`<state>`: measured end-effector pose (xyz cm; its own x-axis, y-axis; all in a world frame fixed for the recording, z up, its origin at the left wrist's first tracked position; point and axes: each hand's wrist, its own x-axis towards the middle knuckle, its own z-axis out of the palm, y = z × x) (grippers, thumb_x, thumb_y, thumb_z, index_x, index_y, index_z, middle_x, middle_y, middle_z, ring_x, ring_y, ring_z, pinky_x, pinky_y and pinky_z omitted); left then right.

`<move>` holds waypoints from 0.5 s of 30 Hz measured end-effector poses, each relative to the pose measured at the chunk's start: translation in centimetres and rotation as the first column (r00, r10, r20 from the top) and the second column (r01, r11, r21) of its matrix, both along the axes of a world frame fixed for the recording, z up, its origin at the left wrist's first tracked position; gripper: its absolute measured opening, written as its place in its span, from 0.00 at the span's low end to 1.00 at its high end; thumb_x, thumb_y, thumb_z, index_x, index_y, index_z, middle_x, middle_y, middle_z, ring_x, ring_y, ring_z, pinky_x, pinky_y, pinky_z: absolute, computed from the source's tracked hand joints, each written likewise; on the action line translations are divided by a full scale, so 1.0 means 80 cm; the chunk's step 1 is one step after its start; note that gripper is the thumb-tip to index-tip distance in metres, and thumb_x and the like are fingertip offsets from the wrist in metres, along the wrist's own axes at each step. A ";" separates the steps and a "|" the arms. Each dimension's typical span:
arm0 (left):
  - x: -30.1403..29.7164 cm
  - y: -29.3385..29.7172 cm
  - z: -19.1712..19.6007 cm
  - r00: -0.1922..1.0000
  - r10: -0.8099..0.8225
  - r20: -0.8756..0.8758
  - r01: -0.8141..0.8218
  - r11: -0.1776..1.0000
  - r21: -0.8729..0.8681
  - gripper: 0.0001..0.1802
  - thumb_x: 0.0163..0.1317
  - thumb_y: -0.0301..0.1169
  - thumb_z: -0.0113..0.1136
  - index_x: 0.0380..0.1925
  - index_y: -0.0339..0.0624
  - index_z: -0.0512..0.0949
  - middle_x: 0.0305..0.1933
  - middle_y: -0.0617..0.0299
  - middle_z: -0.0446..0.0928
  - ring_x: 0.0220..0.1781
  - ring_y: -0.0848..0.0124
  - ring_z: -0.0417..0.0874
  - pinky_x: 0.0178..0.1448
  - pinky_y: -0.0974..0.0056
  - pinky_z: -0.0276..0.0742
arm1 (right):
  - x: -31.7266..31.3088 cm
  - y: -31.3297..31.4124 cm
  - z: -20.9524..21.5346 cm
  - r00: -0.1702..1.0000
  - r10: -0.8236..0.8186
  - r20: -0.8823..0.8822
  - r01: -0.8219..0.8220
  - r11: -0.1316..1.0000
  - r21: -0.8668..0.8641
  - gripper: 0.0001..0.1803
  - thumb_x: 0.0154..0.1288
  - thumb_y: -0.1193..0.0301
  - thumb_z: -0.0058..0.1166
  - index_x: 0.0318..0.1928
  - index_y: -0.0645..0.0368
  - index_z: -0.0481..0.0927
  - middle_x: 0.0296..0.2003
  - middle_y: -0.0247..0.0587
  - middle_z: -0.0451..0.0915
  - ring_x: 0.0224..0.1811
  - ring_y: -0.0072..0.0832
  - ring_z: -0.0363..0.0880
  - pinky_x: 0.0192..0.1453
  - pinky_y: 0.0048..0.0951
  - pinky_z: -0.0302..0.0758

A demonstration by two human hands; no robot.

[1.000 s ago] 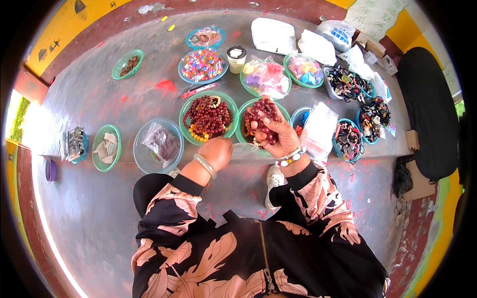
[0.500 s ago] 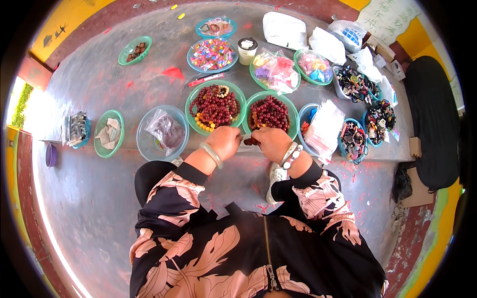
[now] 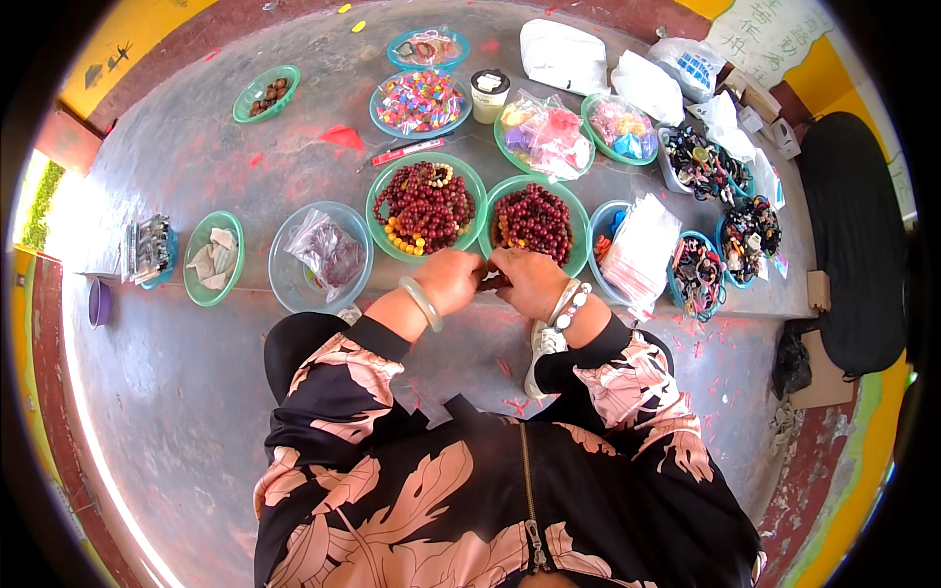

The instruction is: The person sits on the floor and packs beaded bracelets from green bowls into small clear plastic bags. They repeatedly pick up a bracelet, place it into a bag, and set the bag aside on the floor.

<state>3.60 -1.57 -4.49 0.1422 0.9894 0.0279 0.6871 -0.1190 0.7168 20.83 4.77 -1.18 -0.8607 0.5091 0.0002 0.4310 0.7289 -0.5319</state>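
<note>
One small dark item [image 3: 494, 282] is being gripped by one right hand [image 3: 530, 282], fingers nearly closed; one left hand [image 3: 451, 279] is being held curled beside it, whether gripping anything cannot be told. Just beyond, dark red beads [image 3: 534, 220] are being contained in two green bowls [image 3: 580, 220].

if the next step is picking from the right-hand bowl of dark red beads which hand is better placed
Probably the right hand: it is nearer that green bowl and its dark red beads, while the left hand is by the neighbouring bowl. Both hands meet at a small dark thing.
</note>
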 end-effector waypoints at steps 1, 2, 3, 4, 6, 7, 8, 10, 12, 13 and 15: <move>0.000 0.000 0.000 1.000 0.006 0.016 -0.006 1.000 0.008 0.08 0.55 0.29 0.52 0.30 0.39 0.80 0.27 0.45 0.77 0.31 0.50 0.79 0.35 0.55 0.74 | -0.001 0.000 0.003 1.000 -0.016 -0.018 0.015 0.999 -0.033 0.15 0.48 0.74 0.57 0.38 0.60 0.70 0.29 0.49 0.77 0.34 0.46 0.78 0.39 0.41 0.73; -0.001 0.000 0.001 1.000 0.007 0.020 -0.007 1.000 -0.001 0.08 0.55 0.29 0.53 0.31 0.39 0.80 0.27 0.45 0.77 0.31 0.50 0.80 0.35 0.55 0.75 | -0.001 0.000 0.007 0.999 -0.031 -0.031 0.029 0.997 -0.074 0.16 0.47 0.75 0.57 0.39 0.60 0.70 0.30 0.49 0.78 0.34 0.46 0.78 0.39 0.40 0.73; -0.001 0.000 0.004 1.000 0.008 0.024 -0.008 1.000 -0.010 0.09 0.55 0.29 0.53 0.31 0.39 0.80 0.27 0.45 0.77 0.31 0.51 0.80 0.35 0.56 0.75 | -0.001 0.000 0.010 0.998 -0.046 -0.043 0.041 0.993 -0.115 0.17 0.47 0.75 0.57 0.39 0.60 0.69 0.30 0.49 0.78 0.34 0.45 0.78 0.39 0.40 0.73; -0.002 0.000 0.005 1.000 0.010 0.027 -0.009 1.000 -0.019 0.09 0.55 0.29 0.53 0.32 0.39 0.81 0.27 0.45 0.77 0.31 0.51 0.80 0.35 0.57 0.75 | -0.002 0.000 0.012 0.997 -0.062 -0.055 0.053 0.987 -0.155 0.17 0.47 0.76 0.57 0.40 0.60 0.69 0.30 0.49 0.78 0.34 0.45 0.79 0.38 0.39 0.74; -0.003 0.001 0.003 0.999 0.010 0.043 -0.010 1.000 -0.008 0.09 0.54 0.29 0.54 0.32 0.38 0.80 0.26 0.45 0.77 0.30 0.52 0.80 0.35 0.57 0.75 | 0.000 0.003 0.008 0.996 -0.040 -0.081 0.029 0.991 -0.130 0.17 0.47 0.76 0.57 0.40 0.60 0.69 0.30 0.48 0.79 0.34 0.43 0.79 0.38 0.38 0.74; -0.003 0.001 0.003 0.999 0.010 0.051 -0.010 1.000 -0.003 0.08 0.54 0.29 0.55 0.31 0.38 0.80 0.26 0.45 0.77 0.30 0.52 0.80 0.35 0.57 0.75 | 0.001 0.004 0.007 0.995 -0.030 -0.092 0.019 0.993 -0.118 0.17 0.47 0.76 0.57 0.40 0.60 0.69 0.29 0.48 0.79 0.34 0.43 0.80 0.37 0.37 0.74; -0.003 0.001 0.005 0.998 0.012 0.066 -0.011 1.000 -0.023 0.08 0.54 0.29 0.55 0.31 0.38 0.80 0.25 0.45 0.77 0.30 0.52 0.80 0.35 0.57 0.75 | 0.002 0.006 0.007 0.995 -0.028 -0.092 0.016 0.991 -0.130 0.16 0.47 0.77 0.56 0.39 0.60 0.69 0.29 0.47 0.79 0.34 0.42 0.80 0.37 0.37 0.74; -0.004 0.001 0.009 0.995 0.017 0.094 -0.011 0.998 -0.061 0.08 0.54 0.29 0.55 0.31 0.38 0.80 0.25 0.45 0.77 0.29 0.52 0.80 0.34 0.57 0.75 | 0.002 0.008 0.006 0.996 -0.026 -0.090 0.012 0.988 -0.154 0.14 0.48 0.78 0.55 0.38 0.60 0.70 0.29 0.47 0.79 0.34 0.41 0.80 0.37 0.35 0.75; -0.004 0.002 0.002 0.999 -0.005 0.038 0.005 1.000 0.014 0.08 0.54 0.29 0.55 0.30 0.39 0.80 0.25 0.46 0.77 0.28 0.52 0.80 0.34 0.56 0.74 | 0.003 0.011 0.008 0.993 -0.036 -0.111 0.018 0.987 -0.158 0.12 0.49 0.78 0.55 0.37 0.61 0.71 0.29 0.45 0.79 0.33 0.38 0.80 0.38 0.34 0.75; -0.005 0.002 0.001 1.000 -0.013 0.008 0.013 0.999 0.051 0.08 0.54 0.30 0.55 0.30 0.39 0.80 0.24 0.46 0.77 0.28 0.52 0.80 0.34 0.56 0.74 | 0.003 0.013 0.009 0.992 -0.039 -0.123 0.019 0.987 -0.161 0.11 0.49 0.78 0.54 0.36 0.61 0.72 0.29 0.45 0.79 0.33 0.37 0.80 0.38 0.33 0.75; -0.006 0.002 0.002 1.000 -0.023 -0.014 0.023 0.999 0.045 0.08 0.54 0.31 0.54 0.29 0.39 0.80 0.24 0.46 0.76 0.28 0.51 0.79 0.34 0.56 0.73 | 0.008 0.021 0.008 0.979 -0.089 -0.181 0.056 0.982 -0.180 0.09 0.50 0.78 0.54 0.35 0.62 0.73 0.28 0.43 0.78 0.32 0.34 0.80 0.37 0.31 0.75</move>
